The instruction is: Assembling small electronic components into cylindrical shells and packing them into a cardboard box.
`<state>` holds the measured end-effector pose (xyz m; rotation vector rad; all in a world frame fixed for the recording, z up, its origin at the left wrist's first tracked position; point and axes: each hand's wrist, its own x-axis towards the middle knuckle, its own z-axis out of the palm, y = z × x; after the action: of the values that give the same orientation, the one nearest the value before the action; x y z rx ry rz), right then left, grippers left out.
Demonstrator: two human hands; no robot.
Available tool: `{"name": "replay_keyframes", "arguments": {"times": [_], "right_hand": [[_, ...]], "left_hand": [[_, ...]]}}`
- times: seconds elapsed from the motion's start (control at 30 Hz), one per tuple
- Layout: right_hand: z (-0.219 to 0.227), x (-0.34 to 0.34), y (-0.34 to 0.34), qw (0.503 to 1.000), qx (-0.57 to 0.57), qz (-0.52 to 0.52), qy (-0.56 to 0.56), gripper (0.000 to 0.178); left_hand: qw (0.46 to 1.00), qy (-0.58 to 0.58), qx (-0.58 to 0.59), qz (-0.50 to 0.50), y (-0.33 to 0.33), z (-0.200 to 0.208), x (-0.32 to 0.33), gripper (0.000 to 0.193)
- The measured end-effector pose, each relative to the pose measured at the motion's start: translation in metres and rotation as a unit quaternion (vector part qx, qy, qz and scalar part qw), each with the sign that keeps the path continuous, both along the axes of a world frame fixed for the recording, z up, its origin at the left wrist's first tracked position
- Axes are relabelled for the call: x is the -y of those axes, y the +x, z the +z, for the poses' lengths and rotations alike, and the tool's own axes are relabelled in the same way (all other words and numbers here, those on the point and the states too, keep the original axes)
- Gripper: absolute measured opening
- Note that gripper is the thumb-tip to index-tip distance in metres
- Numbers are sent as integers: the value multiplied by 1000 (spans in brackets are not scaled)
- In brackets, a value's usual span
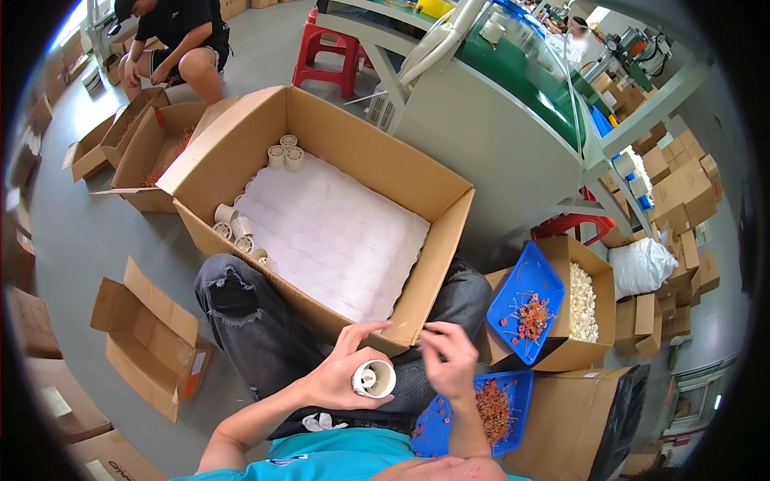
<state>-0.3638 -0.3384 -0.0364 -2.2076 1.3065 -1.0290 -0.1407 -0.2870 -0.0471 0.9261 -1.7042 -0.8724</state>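
My left hand (345,375) is wrapped around a white plastic cylinder (375,378). Its open end faces up and shows a smaller white part inside; the index finger reaches forward. Just to the right, my right hand (446,359) is raised by the near corner of a large cardboard box (437,268), its fingertips pinched together; anything between them is too small to make out. Inside the box lies a white sheet (337,224). Several similar white cylinders (286,152) stand in its far left corner, and more cylinders (241,232) sit along its near left side, some tipped over.
To my right, a blue tray (525,280) holds red-and-orange wired pieces beside a box of small white parts (583,305). A second blue tray (437,417) lies near my right forearm. An opened carton (148,345) is at left. Ahead are a green-topped bench (513,72), a red stool (325,52) and a seated person (180,40).
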Motion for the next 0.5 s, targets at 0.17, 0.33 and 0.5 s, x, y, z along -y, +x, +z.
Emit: {"name": "replay_keyframes", "arguments": {"times": [0.17,0.33,0.5], "right_hand": [[-6,-8,21,964,158,78,197,19],[0,3,18,921,258,10,293,16],[-19,7,13,898,306,52,311,24]], "left_hand": [[971,195,-49,-131,11,-21,-2,50],[921,325,-152,-152,18,-18,-4,44],[920,326,-190,-109,28,-17,1,50]]}}
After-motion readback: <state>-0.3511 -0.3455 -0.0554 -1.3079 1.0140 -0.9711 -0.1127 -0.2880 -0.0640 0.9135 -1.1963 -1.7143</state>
